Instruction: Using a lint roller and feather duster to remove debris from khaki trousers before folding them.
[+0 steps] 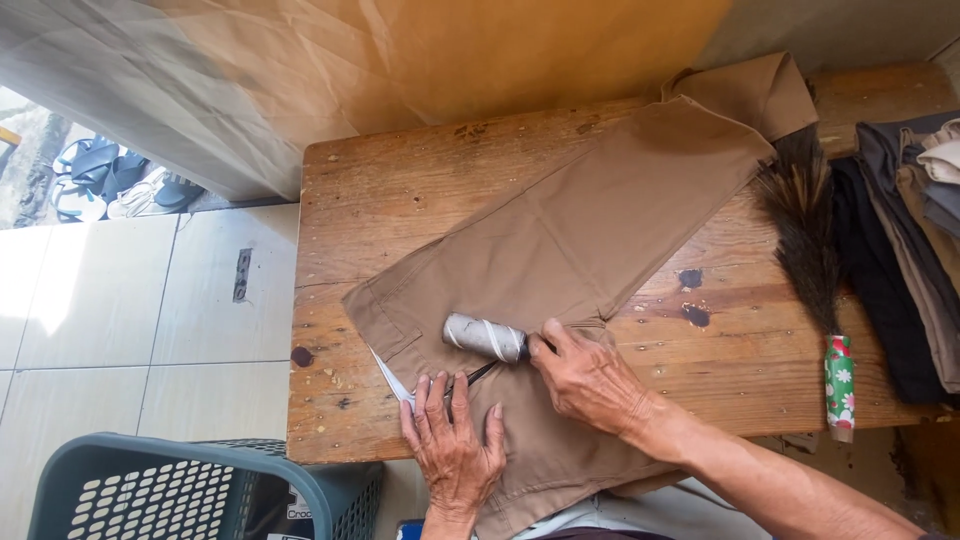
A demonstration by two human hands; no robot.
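Brown trousers [580,220] lie spread across a worn wooden table [390,190]. A spool wound with pale grey thread [485,337] rests on them near the waistband. My left hand [455,445] lies flat on the trousers at the near edge, its fingertips by a bit of white pocket lining [392,380]. My right hand [590,380] sits just right of the spool, thumb against its end. A thin dark tool [478,374] runs from that hand toward my left fingertips, and my right hand appears to pinch it.
A hand broom with dark bristles and a floral handle [815,260] lies on the table's right side, next to a pile of folded clothes [910,230]. A grey-green plastic basket [180,490] stands on the tiled floor at lower left. Sandals [110,180] lie at far left.
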